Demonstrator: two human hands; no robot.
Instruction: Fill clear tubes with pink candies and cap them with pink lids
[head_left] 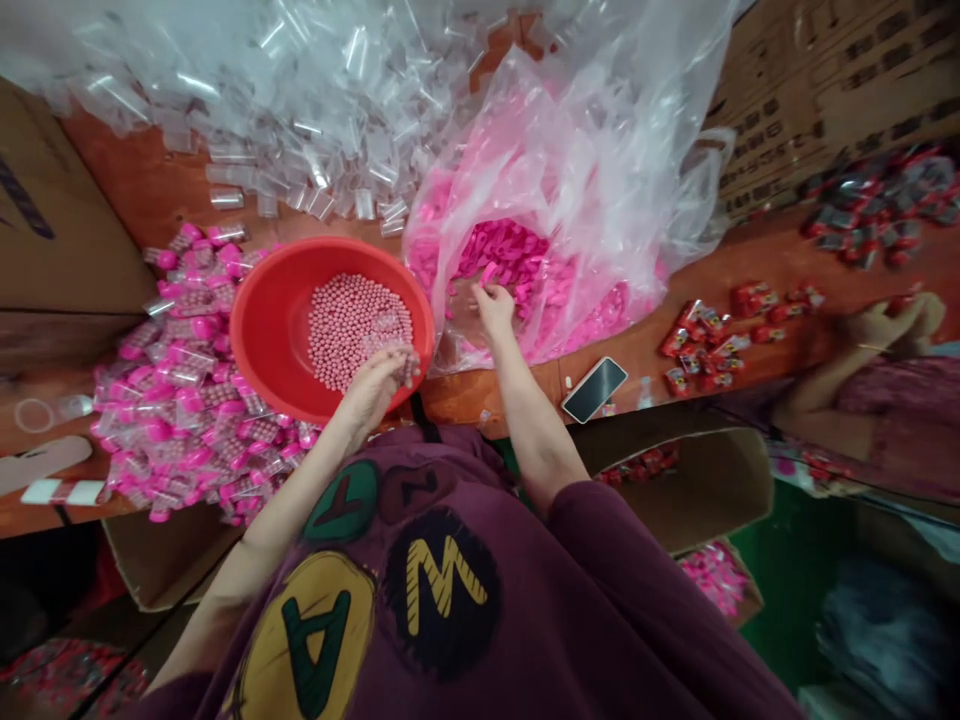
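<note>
The right hand (495,308) pinches a pink piece (489,273), its long axis slanting forward; the left hand (375,385) clasps a clear tube (391,332), direction blurred.

The bowl (274,330) is red, the beads (341,330) pale pink, the plastic pieces (510,250) bright pink. The purple shirt (577,600) bears a striped yellow letter (414,590) on a dark circle (461,622).
</note>
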